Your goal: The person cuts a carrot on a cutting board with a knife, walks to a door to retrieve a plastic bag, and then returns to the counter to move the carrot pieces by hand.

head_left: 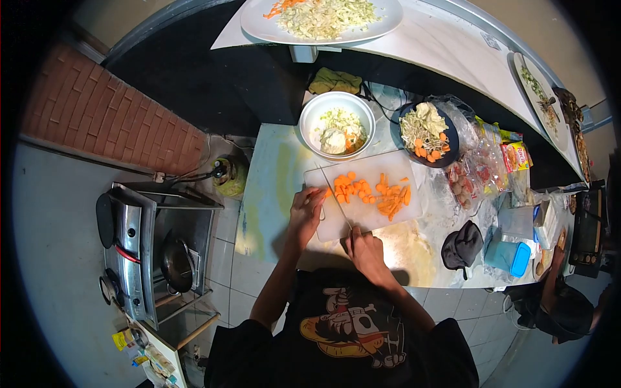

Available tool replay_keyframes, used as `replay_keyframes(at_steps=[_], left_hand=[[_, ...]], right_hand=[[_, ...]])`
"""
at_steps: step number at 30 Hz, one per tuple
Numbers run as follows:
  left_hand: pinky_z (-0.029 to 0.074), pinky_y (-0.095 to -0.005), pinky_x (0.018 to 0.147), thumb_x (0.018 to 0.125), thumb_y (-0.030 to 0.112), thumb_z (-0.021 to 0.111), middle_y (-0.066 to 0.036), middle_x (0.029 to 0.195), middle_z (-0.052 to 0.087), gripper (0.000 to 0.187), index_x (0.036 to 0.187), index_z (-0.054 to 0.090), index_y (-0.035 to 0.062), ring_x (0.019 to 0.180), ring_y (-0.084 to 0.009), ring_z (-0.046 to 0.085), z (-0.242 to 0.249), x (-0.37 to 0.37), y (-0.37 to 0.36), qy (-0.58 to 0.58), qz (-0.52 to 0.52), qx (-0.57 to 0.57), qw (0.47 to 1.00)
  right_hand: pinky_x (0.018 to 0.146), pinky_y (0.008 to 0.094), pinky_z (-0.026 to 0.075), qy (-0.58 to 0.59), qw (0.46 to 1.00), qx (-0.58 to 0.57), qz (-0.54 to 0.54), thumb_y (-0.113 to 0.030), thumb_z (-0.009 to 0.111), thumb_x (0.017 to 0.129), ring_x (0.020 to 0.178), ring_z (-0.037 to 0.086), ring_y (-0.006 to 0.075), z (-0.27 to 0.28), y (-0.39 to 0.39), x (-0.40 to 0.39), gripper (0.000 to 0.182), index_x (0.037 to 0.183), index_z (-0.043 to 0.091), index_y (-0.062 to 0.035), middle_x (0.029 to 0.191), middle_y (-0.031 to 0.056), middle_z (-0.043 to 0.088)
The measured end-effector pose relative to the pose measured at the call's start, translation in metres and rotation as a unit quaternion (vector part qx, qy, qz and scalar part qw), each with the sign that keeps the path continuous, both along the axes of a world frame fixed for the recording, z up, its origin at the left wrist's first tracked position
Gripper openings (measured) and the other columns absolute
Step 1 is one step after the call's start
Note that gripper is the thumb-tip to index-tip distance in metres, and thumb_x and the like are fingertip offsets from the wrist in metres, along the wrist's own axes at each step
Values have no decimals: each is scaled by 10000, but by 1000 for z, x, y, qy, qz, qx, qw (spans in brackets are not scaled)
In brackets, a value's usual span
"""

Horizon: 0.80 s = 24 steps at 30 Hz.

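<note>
On the white cutting board [326, 223] lie several orange carrot slices [352, 186] and, to their right, carrot sticks [396, 199]. My right hand [366, 249] is wrapped round the handle of a knife [334, 194], whose blade points up and left across the board. Just left of the blade, my left hand [306, 213] has its fingers closed on a piece of carrot [325, 193] at the board's left edge. Behind the board stands a white bowl [308, 123] with chopped pale vegetables and some carrot in it.
A dark plate [449, 154] holds bean sprouts and carrot slices. Plastic bags [482, 169], a black cap [461, 247] and a blue-lidded container [508, 257] sit at the right. An oval platter [255, 26] rests on the shelf above. A stove [129, 258] stands left; another person [556, 307] is far right.
</note>
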<state>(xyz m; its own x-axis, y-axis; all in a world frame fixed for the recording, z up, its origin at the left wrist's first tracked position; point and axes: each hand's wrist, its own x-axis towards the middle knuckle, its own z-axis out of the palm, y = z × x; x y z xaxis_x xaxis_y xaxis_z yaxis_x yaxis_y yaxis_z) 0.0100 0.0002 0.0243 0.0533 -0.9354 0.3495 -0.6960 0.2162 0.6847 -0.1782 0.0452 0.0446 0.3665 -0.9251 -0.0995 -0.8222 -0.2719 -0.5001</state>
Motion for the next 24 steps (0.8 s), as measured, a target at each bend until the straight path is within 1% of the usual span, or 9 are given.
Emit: replay_keyframes(at_steps=[4, 8, 10, 14, 20, 23, 24], left_hand=[[510, -362, 817, 857, 39, 591, -97, 1066, 599, 258, 1098, 672, 84, 944, -263, 583, -2, 1, -1, -3, -4, -13, 1000], [517, -360, 813, 837, 16, 610, -97, 1056, 609, 272, 1091, 672, 89, 931, -268, 593, -3, 0, -1, 4, -1, -27, 1000], [518, -361, 812, 834, 12, 616, -99, 1052, 613, 271, 1089, 670, 87, 930, -273, 593, -3, 0, -2, 7, 1, -28, 1000], [517, -364, 802, 827, 5, 626, -102, 1041, 621, 269, 1083, 665, 80, 929, -286, 594, -1, -1, -3, 26, 1, -44, 999], [515, -369, 783, 817, -7, 631, -98, 1034, 620, 281, 1083, 663, 77, 925, -286, 592, 1, 0, -3, 25, 0, -30, 999], [518, -367, 765, 811, -12, 635, -97, 1031, 619, 282, 1077, 663, 78, 914, -281, 591, 0, -1, -4, 18, 1, -48, 999], [518, -367, 765, 811, -12, 635, -97, 1031, 619, 282, 1077, 663, 78, 914, -281, 591, 1, -1, -4, 18, 0, -47, 999]], right_hand=[[517, 456, 509, -7, 1000, -14, 2, -237, 575, 873, 559, 626, 388, 3, -1, 3, 311, 976, 523, 52, 580, 211, 597], [513, 458, 508, -2, 1000, -3, -3, -240, 577, 873, 558, 626, 389, 4, 0, 6, 302, 956, 517, 44, 576, 211, 596], [511, 460, 504, -15, 1000, 4, -10, -172, 583, 862, 560, 612, 400, 7, -1, 7, 237, 939, 543, 48, 601, 229, 592], [511, 462, 504, -12, 1000, 7, -12, -180, 580, 862, 558, 613, 399, 8, -1, 6, 237, 938, 541, 42, 595, 225, 591], [514, 466, 505, -8, 1000, 8, -12, -178, 572, 862, 559, 614, 399, 2, 0, 8, 236, 952, 536, 37, 592, 221, 592], [509, 460, 503, -8, 1000, 15, -8, -192, 562, 871, 553, 614, 395, 4, 0, 7, 251, 957, 531, 42, 591, 220, 592], [497, 448, 505, 3, 1000, 0, -2, -210, 548, 878, 545, 621, 381, 2, 0, 7, 260, 943, 522, 41, 577, 206, 595]])
